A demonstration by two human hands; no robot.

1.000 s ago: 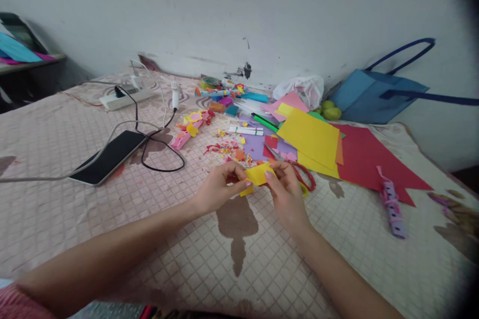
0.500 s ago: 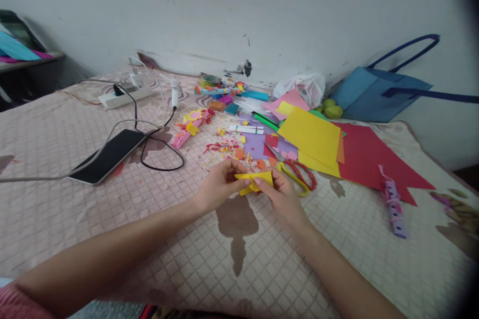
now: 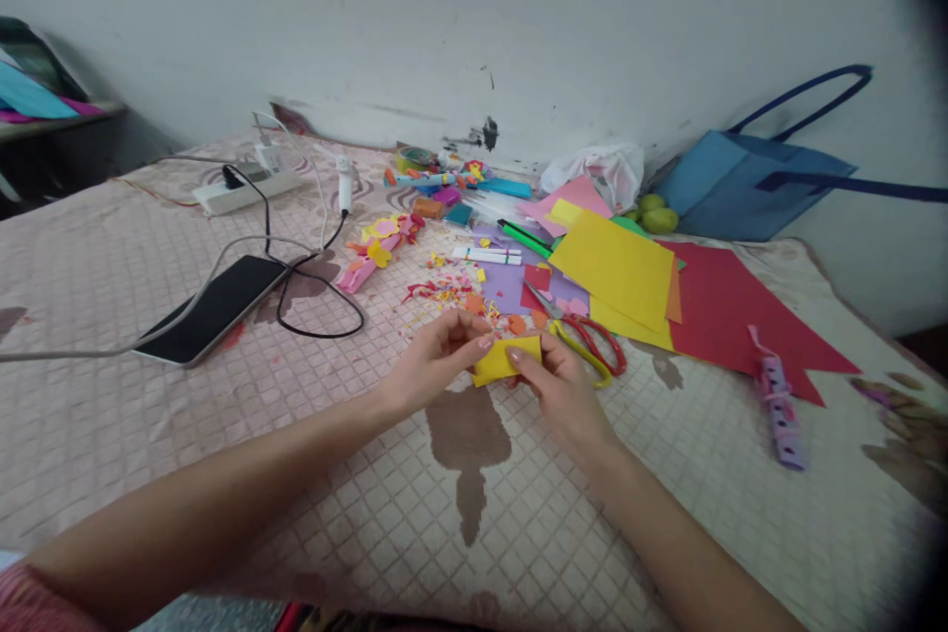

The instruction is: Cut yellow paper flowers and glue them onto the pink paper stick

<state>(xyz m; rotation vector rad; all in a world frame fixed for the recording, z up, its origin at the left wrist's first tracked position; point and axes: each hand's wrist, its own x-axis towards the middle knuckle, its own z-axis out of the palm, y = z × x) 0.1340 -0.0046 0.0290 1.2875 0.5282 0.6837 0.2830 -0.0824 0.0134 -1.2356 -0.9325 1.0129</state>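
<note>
A small piece of folded yellow paper (image 3: 498,365) is held between both hands above the patterned cloth. My left hand (image 3: 438,361) pinches its left edge, thumb in front and fingers behind. At the right side of the same paper, my right hand (image 3: 561,377) grips it with the thumb pressed on its face; the other fingers are partly hidden behind. Scissors with red and yellow handles (image 3: 592,348) lie just beyond my right hand. Bits of cut paper (image 3: 444,292) are scattered past my fingertips.
Yellow sheets (image 3: 618,267) and red sheets (image 3: 741,316) lie to the right, near a decorated purple roll (image 3: 780,413). A blue bag (image 3: 755,183) stands by the wall. On the left are a dark tablet-like device (image 3: 214,310), cables and a power strip (image 3: 244,192).
The yellow paper's upper flap, raised and angled before, now lies flatter, showing a smooth face. My left thumb has shifted slightly up the paper; my right hand stays nearly in place.
</note>
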